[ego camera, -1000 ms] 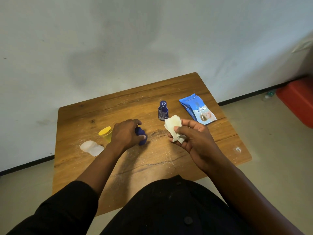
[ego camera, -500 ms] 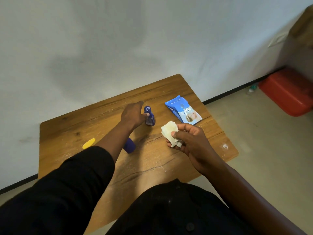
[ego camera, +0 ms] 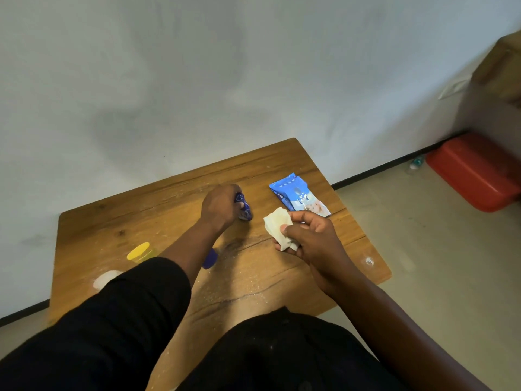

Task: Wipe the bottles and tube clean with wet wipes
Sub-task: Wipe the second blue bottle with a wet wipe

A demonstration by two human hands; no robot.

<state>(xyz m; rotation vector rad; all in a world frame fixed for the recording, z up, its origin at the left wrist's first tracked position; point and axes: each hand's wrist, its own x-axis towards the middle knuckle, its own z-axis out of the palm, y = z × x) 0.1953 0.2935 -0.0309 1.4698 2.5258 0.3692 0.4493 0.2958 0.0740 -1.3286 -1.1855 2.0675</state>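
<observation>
now the left hand (ego camera: pixel 221 206) is curled round the small dark blue bottle (ego camera: pixel 244 208) near the middle of the bench (ego camera: pixel 158 204), fingers wrapped on its upper part, while the right hand (ego camera: pixel 308 235) pinches a crumpled wet wipe (ego camera: pixel 277 222) between thumb and fingers, just in front of the blue pack of wipes (ego camera: pixel 298 194). the step in hand looks to be picking this bottle up for wiping, and it would go best if the left grip sat low on the body or on the cap so the wipe can reach the rest of the surface, the bottle then brought toward the wipe and turned as the wipe rubs round it; the bottle is small and probably smooth, so a firm hold matters once it gets damp. a fresh fold of the wipe outward would likely clean better, since the bench is dusted with pale powder. compared with a second ago, the left hand has let go of the rounded blue bottle (ego camera: pixel 210 258), which now rests near the forearm, and has reached further back to the dark blue one; half a second ago it was only arriving beside it. the yellow-capped container (ego camera: pixel 138 252) and the white item (ego camera: pixel 105 279) at the left have stayed put, and the right hand has kept the wipe in much the same place.
</observation>
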